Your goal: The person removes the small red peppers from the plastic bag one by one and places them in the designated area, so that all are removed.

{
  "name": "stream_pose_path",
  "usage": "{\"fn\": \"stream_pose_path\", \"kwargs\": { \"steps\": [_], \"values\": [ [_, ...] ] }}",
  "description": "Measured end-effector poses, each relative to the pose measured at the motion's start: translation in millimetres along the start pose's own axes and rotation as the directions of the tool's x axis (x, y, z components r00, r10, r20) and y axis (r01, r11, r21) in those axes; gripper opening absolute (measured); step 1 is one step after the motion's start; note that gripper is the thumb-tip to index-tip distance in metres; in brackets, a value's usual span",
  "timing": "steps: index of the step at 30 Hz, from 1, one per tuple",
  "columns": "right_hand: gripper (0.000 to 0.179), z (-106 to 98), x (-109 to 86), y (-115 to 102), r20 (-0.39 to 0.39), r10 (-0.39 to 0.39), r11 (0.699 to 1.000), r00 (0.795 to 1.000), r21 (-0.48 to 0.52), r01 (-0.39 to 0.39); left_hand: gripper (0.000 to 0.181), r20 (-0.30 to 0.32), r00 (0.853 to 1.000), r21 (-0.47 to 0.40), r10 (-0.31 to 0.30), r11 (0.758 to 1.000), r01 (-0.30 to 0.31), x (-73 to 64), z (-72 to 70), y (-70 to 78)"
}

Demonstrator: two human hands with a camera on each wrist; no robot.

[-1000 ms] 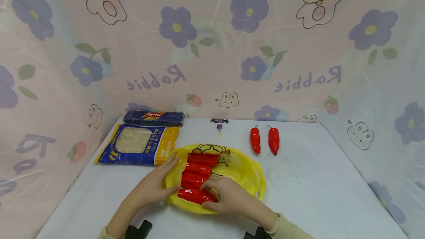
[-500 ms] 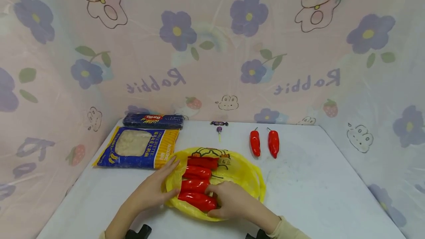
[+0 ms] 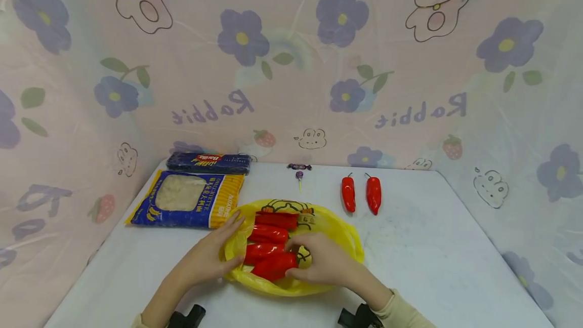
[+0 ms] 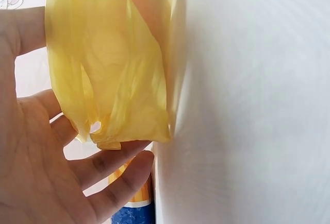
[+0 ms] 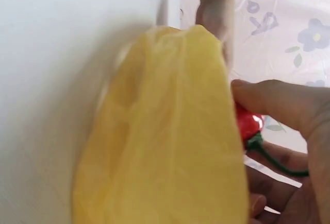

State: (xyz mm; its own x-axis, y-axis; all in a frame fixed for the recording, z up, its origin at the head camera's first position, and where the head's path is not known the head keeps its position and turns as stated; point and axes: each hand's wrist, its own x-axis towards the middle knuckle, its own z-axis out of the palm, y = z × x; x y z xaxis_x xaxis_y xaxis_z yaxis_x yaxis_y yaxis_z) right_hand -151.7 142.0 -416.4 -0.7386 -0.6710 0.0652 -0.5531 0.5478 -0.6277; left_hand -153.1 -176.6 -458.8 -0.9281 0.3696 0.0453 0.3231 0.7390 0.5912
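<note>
A yellow plastic bag (image 3: 334, 229) lies on the white table with its mouth toward the left. Several red chili peppers (image 3: 268, 234) are stacked in a row at that mouth. My left hand (image 3: 211, 254) is spread against the bag's left edge, thumb and fingertips touching the plastic. Over the bag, my right hand (image 3: 319, 257) pinches the stem end of the nearest chili pepper (image 3: 275, 265) between thumb and fingers. In the right wrist view its red end and green stem (image 5: 278, 165) show beside the thumb; the bag hides the rest.
Two more red chili peppers (image 3: 374, 194) lie at the back right. A lollipop (image 3: 299, 176) and a wrapped candy (image 3: 299, 166) are at the back middle. Back left are a blue-and-yellow orecchiette bag (image 3: 182, 199) and a dark blue spaghetti pack (image 3: 208, 163). A patterned curtain (image 3: 291, 80) surrounds the table.
The nearest chili pepper has turned, its stem end swinging up and away from the table's front, overlapping its neighbour. My right hand has shifted slightly backward with it. The left hand stays at the bag's edge.
</note>
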Motion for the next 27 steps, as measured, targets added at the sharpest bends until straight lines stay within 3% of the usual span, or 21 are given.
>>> {"fn": "stream_pose_path", "kwargs": {
  "steps": [15,27],
  "values": [
    [0.029,-20,-4.1,8,-0.218,-0.057,0.984,0.974,0.154,0.092,0.09,-0.001,1.0,0.009,-0.013,1.0,0.013,0.7,-1.5,0.0],
    [0.024,-39,-8.7,10,-0.351,0.004,0.959,0.936,0.267,0.096,0.09,-0.001,1.0,-0.002,-0.022,1.0,0.022,-0.8,-3.9,2.8]
  ]
}}
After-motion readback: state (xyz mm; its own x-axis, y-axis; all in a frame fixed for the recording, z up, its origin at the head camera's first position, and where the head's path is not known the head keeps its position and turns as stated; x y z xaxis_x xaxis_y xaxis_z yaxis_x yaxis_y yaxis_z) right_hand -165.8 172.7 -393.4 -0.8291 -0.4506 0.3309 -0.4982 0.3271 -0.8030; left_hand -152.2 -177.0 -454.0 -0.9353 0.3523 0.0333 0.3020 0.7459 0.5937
